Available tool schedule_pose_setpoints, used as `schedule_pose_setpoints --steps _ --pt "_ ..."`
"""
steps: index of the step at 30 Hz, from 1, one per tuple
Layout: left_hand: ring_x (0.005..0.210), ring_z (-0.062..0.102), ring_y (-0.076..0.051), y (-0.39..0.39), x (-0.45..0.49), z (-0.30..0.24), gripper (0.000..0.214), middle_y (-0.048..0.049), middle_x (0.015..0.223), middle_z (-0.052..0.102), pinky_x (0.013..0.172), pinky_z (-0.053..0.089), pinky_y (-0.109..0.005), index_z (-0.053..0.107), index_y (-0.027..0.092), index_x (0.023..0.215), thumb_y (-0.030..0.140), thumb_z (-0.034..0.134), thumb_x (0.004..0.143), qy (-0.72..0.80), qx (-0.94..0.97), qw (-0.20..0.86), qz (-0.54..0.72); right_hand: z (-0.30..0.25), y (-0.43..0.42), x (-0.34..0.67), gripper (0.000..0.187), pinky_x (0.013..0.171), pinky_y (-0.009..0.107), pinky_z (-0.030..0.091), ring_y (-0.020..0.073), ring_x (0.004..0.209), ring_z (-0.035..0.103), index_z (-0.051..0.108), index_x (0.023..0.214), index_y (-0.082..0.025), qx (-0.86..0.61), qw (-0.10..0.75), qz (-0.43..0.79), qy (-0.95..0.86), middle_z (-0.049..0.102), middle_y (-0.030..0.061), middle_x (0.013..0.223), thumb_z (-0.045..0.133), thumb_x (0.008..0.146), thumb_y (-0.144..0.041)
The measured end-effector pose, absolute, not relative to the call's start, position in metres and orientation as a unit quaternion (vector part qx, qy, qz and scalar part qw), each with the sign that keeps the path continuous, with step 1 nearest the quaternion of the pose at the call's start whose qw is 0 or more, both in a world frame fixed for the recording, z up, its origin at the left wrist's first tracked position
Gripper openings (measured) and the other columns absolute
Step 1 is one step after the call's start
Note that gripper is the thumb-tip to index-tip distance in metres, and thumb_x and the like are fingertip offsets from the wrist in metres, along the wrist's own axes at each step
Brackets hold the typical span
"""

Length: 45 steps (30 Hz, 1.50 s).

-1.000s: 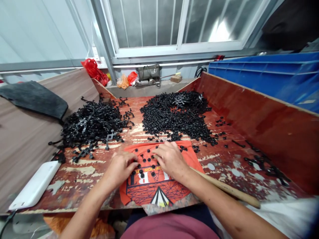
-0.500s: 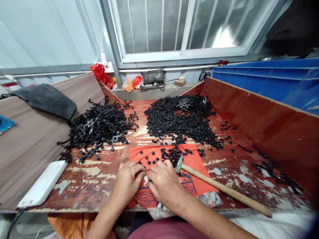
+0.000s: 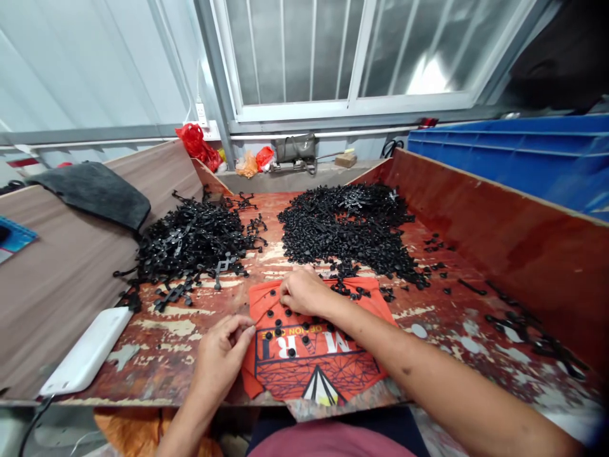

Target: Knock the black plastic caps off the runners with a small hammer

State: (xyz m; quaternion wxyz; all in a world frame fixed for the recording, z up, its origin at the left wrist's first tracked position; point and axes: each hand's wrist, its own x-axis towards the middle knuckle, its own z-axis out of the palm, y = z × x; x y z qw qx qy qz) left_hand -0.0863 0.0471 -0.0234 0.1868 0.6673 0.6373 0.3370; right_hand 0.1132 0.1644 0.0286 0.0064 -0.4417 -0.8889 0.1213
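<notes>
An orange printed cloth (image 3: pixel 311 368) lies flat on the worn red board in front of me. Several small round black parts (image 3: pixel 285 333) are scattered on it. My right hand (image 3: pixel 302 292) rests at the cloth's far edge, its fingers curled down over black parts there. My left hand (image 3: pixel 221 352) is at the cloth's left edge, thumb and forefinger pinched together. What either hand holds is hidden. A heap of small black parts (image 3: pixel 347 228) lies just beyond the right hand. A heap of black plastic frames (image 3: pixel 190 241) lies to the far left.
The board has raised side walls (image 3: pixel 499 222). A white flat device (image 3: pixel 85 352) sits at the near left corner and a dark grey cloth (image 3: pixel 95 190) on the left slope. Blue crates (image 3: pixel 523 152) stand to the right. Loose black bits (image 3: pixel 528 327) dot the right side.
My right hand has reached forward from the near part of the cloth to its far edge. The left hand drew apart to the left. The wooden-handled hammer is no longer in sight.
</notes>
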Motion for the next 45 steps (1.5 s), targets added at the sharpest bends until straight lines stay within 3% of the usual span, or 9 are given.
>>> schedule_pose_setpoints --steps 5,8,11,17,22,33,37,42,45 --pt "0.085 0.068 -0.022 0.067 -0.086 -0.011 0.018 -0.0036 0.089 0.074 0.076 0.046 -0.030 0.068 0.024 0.087 0.032 0.052 0.089 0.651 0.694 0.136 0.275 0.020 0.175 0.113 0.031 0.084 0.042 0.056 0.0235 0.102 0.064 0.061 0.123 -0.018 -0.467 -0.013 0.139 -0.873 0.062 0.0087 0.125 0.061 0.096 -0.034" --pt "0.082 0.067 -0.024 0.094 -0.085 -0.003 0.019 -0.0045 0.088 0.075 0.069 0.041 -0.030 0.067 0.024 0.094 0.034 0.053 0.088 0.684 0.689 0.118 0.208 0.021 0.174 0.118 0.032 0.087 0.045 0.055 0.0236 0.103 0.064 0.060 0.123 -0.017 -0.477 0.033 0.108 -0.871 0.062 0.0092 0.124 0.061 0.096 -0.034" --pt "0.073 0.065 -0.023 0.119 -0.088 -0.008 0.024 -0.0043 0.080 0.073 0.062 0.036 -0.028 0.067 0.022 0.096 0.041 0.057 0.085 0.698 0.677 0.145 0.180 0.030 0.156 0.132 0.016 0.095 0.047 0.046 0.0236 0.105 0.060 0.068 0.105 -0.018 -0.464 0.097 0.084 -0.876 0.067 0.0068 0.110 0.056 0.098 -0.025" --pt "0.057 0.052 -0.014 0.148 -0.097 -0.038 0.016 0.0037 0.059 0.056 0.055 0.032 -0.023 0.058 0.020 0.072 0.033 0.055 0.082 0.673 0.681 0.177 0.229 0.034 0.068 0.160 0.012 0.086 0.030 0.041 0.0164 0.088 0.055 0.069 0.086 -0.022 -0.321 0.153 0.134 -0.925 0.066 0.0001 0.085 0.059 0.093 -0.020" --pt "0.056 0.050 -0.014 0.157 -0.101 -0.046 0.019 0.0051 0.057 0.050 0.054 0.033 -0.023 0.054 0.021 0.071 0.035 0.051 0.082 0.669 0.681 0.177 0.239 0.006 0.025 0.161 0.009 0.089 0.028 0.042 0.0187 0.096 0.053 0.071 0.095 -0.021 -0.249 0.156 0.218 -0.931 0.068 0.0011 0.100 0.070 0.086 -0.020" --pt "0.077 0.067 -0.025 0.162 -0.105 -0.034 0.023 -0.0068 0.087 0.075 0.068 0.041 -0.029 0.065 0.024 0.099 0.033 0.046 0.089 0.707 0.686 0.070 0.158 -0.004 0.028 0.166 0.015 0.095 0.026 0.040 0.0147 0.097 0.057 0.074 0.100 -0.019 -0.220 0.202 0.220 -0.929 0.069 0.0019 0.107 0.066 0.091 -0.027" --pt "0.078 0.068 -0.026 0.157 -0.100 -0.013 0.028 -0.0076 0.090 0.077 0.066 0.042 -0.030 0.070 0.024 0.099 0.033 0.046 0.089 0.702 0.696 0.031 0.150 0.008 0.042 0.190 0.012 0.085 0.027 0.038 0.0132 0.083 0.056 0.072 0.093 -0.023 -0.330 0.198 0.151 -0.910 0.069 -0.0033 0.083 0.061 0.093 -0.018" --pt "0.073 0.066 -0.020 0.138 -0.032 0.015 0.021 -0.0010 0.081 0.075 0.070 0.044 -0.028 0.073 0.026 0.080 0.036 0.056 0.086 0.547 0.799 0.167 0.188 0.007 0.072 0.211 0.014 0.078 0.037 0.031 0.0217 0.087 0.048 0.071 0.083 -0.019 -0.480 0.186 0.032 -0.857 0.063 0.0052 0.083 0.061 0.093 -0.020" --pt "0.073 0.064 -0.022 0.127 0.015 0.019 0.021 -0.0033 0.072 0.072 0.076 0.043 -0.033 0.069 0.024 0.064 0.035 0.063 0.081 0.489 0.854 0.135 0.117 0.002 0.077 0.209 0.016 0.078 0.039 0.029 0.0228 0.088 0.046 0.069 0.078 -0.020 -0.490 0.177 0.010 -0.854 0.062 0.0044 0.084 0.064 0.091 -0.026"
